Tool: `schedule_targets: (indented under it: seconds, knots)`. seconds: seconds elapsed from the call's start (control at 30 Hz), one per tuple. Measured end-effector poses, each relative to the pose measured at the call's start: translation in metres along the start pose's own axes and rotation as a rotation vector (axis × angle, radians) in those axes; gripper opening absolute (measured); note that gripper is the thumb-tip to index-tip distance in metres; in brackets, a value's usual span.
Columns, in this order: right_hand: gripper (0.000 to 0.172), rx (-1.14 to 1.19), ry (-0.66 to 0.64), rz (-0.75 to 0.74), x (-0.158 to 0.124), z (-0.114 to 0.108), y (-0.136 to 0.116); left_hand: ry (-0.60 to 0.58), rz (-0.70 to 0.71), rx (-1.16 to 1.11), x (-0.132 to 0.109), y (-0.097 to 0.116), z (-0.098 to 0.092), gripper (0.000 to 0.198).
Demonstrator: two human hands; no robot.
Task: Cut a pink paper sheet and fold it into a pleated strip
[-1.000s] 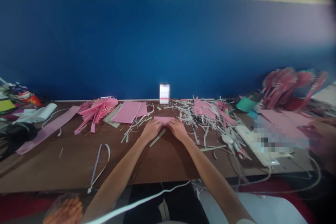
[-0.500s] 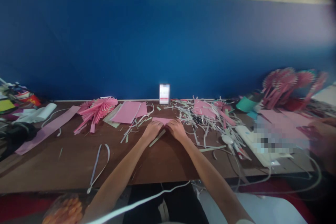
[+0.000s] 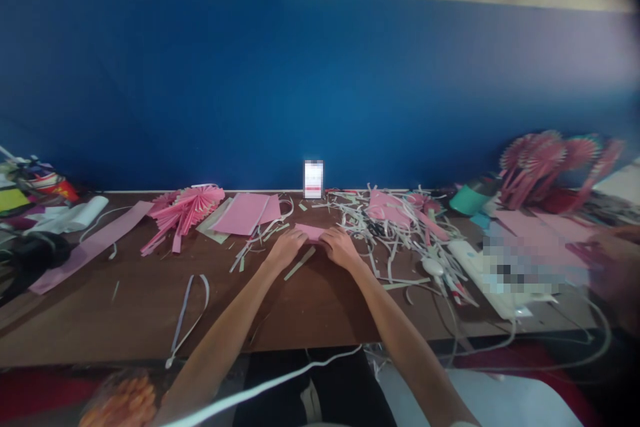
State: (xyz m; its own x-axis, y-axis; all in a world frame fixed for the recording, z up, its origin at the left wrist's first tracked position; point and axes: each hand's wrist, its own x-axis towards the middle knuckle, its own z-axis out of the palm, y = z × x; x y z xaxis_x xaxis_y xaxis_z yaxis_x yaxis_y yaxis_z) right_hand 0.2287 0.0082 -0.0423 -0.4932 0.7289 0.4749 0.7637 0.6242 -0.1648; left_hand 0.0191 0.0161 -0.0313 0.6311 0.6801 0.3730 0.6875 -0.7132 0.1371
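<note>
A small pink paper point(image 3: 311, 232) spans the gap between my two hands at the middle of the table. Its left end is pinched by my left hand point(image 3: 287, 248), and my right hand point(image 3: 341, 247) grips the right end, fingers closed. A pale green strip point(image 3: 300, 263) lies on the table just below the paper. Left of my hands is a stack of pink sheets point(image 3: 243, 213), with pleated pink paper fans point(image 3: 193, 205) further left.
A lit phone point(image 3: 313, 180) stands against the blue partition point(image 3: 310, 80). Shredded white strips point(image 3: 370, 230) and a white power strip point(image 3: 483, 280) are on the right. Another person's hand point(image 3: 613, 243) is at the far right. A white cable point(image 3: 270, 383) crosses below the table edge.
My left hand has shifted slightly left, and more of the pink paper shows between my hands. My right hand has barely moved.
</note>
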Motion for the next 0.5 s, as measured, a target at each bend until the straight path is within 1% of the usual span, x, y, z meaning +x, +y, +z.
schedule_targets:
  seconds: [0.13,0.23,0.33,0.5]
  knots:
    - [0.019,0.051,0.025,0.001,-0.002,0.003,0.009,-0.020,-0.039,-0.040,-0.001,-0.007,0.001,0.022]
    - [0.022,0.106,0.057,0.000,-0.003,0.006,0.018,-0.050,-0.051,-0.084,-0.003,-0.019,0.002,0.035]
    - [0.022,0.143,0.065,-0.007,-0.003,0.008,0.023,-0.054,-0.063,-0.117,-0.005,-0.031,0.001,0.045]
    - [0.016,0.009,0.056,0.086,-0.002,0.004,0.018,-0.049,-0.100,-0.137,-0.007,-0.039,0.000,0.049]
